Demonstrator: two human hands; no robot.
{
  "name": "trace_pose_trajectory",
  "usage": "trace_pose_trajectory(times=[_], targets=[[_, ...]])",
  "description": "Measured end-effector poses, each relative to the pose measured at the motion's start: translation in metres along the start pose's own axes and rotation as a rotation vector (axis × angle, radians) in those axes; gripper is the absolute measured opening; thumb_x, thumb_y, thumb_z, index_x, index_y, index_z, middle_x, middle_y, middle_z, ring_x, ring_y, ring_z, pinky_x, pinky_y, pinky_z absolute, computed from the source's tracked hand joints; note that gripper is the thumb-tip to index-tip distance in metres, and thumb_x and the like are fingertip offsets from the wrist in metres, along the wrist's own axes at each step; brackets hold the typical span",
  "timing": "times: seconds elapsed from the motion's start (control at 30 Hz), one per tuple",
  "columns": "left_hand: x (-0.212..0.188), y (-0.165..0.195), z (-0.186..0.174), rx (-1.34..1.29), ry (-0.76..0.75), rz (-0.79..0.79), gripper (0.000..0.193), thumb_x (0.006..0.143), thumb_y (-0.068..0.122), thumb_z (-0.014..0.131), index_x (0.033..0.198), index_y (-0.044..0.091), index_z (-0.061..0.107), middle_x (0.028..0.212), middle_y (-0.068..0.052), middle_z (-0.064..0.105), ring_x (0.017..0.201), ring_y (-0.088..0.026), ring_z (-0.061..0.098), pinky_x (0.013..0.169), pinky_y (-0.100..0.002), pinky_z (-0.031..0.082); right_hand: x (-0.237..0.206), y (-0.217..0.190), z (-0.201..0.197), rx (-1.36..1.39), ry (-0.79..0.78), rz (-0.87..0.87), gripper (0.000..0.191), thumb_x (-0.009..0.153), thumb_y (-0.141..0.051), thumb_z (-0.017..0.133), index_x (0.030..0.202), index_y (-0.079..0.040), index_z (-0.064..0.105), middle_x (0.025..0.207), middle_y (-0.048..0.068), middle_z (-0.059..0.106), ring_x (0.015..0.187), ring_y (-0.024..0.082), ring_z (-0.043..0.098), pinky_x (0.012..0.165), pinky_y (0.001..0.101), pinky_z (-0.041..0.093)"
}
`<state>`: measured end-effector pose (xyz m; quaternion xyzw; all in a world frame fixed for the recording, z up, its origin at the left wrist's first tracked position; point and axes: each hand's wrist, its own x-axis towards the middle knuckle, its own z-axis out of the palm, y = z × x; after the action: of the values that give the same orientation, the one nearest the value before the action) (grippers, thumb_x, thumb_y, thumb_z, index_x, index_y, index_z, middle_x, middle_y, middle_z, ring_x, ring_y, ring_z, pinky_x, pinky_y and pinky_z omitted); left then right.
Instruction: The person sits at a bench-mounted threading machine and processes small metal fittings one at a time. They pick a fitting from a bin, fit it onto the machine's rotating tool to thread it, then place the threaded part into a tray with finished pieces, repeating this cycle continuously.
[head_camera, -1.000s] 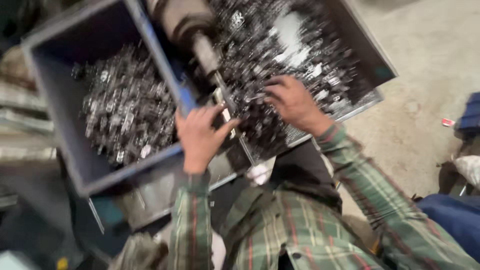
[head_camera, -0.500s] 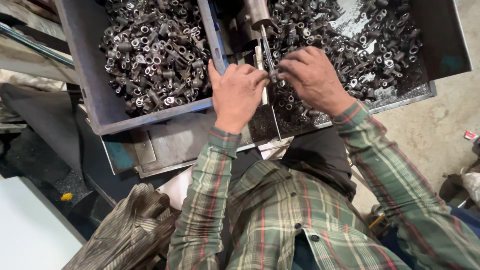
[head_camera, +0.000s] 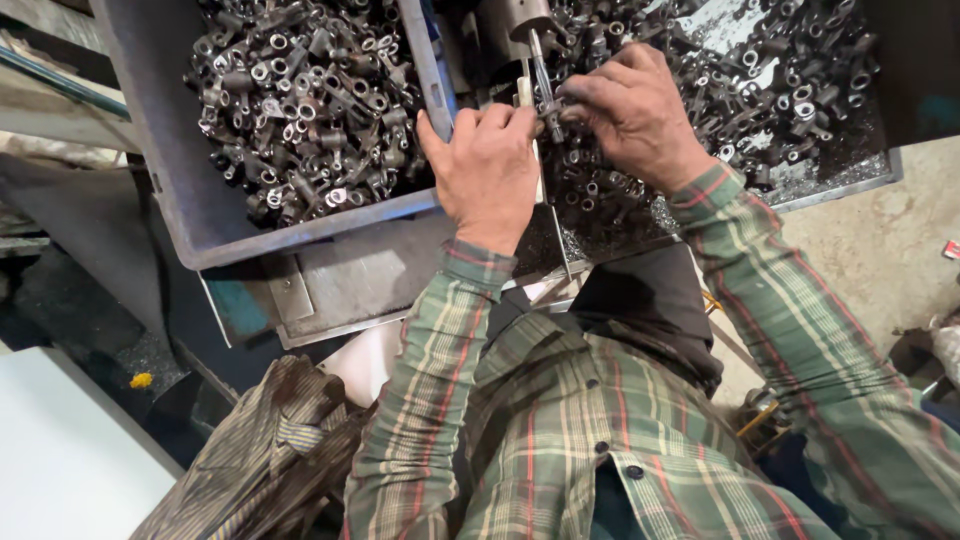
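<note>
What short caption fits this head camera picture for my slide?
Two hands, left hand and right hand, meet at a thin metal rod between a grey bin and a tray of small metal parts.

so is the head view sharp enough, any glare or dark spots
Head view: hands, left and right, sharp; bright glints on the metal parts in the grey bin; top right corner dark; wide-lens bending at the edges.

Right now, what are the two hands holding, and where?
The right hand pinches a small metal part on the thin rod. The left hand touches it too; its grip is hidden.
</note>
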<state>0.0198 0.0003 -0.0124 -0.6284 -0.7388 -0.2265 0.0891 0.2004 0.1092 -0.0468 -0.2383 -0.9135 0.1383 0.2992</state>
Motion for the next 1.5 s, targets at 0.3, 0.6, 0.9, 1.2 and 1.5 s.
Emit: trace_pose_trajectory(times=[0.3,0.6,0.9,1.2,1.5], targets=[[0.000,-0.005,0.001,0.039,-0.056,0.041,0.011,0.093,0.022,0.070,0.102,0.024,0.075,0.096,0.007,0.070,0.099,-0.020,0.064,0.112,-0.067,0.033,-0.006,0.003,0.013,0.082,0.060,0.061,0.023,0.103,-0.014,0.079,0.124,-0.008,0.071,0.094,0.006,0.064,0.096,0.030,0.055,0.094,0.0441,0.044],[0.003,-0.018,-0.006,-0.049,-0.110,0.138,0.022,0.090,0.035,0.076,0.107,0.020,0.075,0.101,0.005,0.071,0.099,-0.023,0.063,0.108,-0.069,0.032,-0.003,0.003,0.003,0.035,0.016,-0.024,0.019,0.110,-0.016,0.073,0.123,-0.004,0.069,0.099,0.008,0.066,0.098,0.028,0.060,0.094,0.0428,0.045],[-0.006,-0.041,-0.021,-0.433,-0.095,0.289,0.007,0.088,0.028,0.080,0.093,0.024,0.078,0.087,0.007,0.074,0.091,-0.015,0.068,0.111,-0.072,0.027,-0.038,-0.050,-0.032,0.337,-0.108,0.485,0.025,0.101,-0.030,0.072,0.114,-0.008,0.071,0.082,0.004,0.070,0.070,0.024,0.066,0.063,0.0361,0.052],[-0.005,-0.048,-0.017,-1.068,0.030,-0.226,0.021,0.099,0.028,0.079,0.115,0.015,0.077,0.110,0.000,0.078,0.101,-0.014,0.073,0.095,-0.034,0.059,-0.086,-0.049,0.005,-0.040,-0.010,0.636,0.028,0.094,-0.027,0.086,0.104,-0.004,0.074,0.088,0.013,0.076,0.078,0.028,0.073,0.068,0.0395,0.057],[-0.001,-0.028,-0.019,-0.332,-0.177,0.213,0.033,0.076,0.050,0.082,0.098,0.025,0.080,0.092,0.005,0.071,0.095,-0.019,0.064,0.110,-0.074,0.022,-0.042,-0.057,-0.016,0.642,0.102,0.585,0.028,0.097,0.002,0.075,0.125,-0.003,0.074,0.111,0.009,0.076,0.095,0.012,0.074,0.080,0.0246,0.062]])
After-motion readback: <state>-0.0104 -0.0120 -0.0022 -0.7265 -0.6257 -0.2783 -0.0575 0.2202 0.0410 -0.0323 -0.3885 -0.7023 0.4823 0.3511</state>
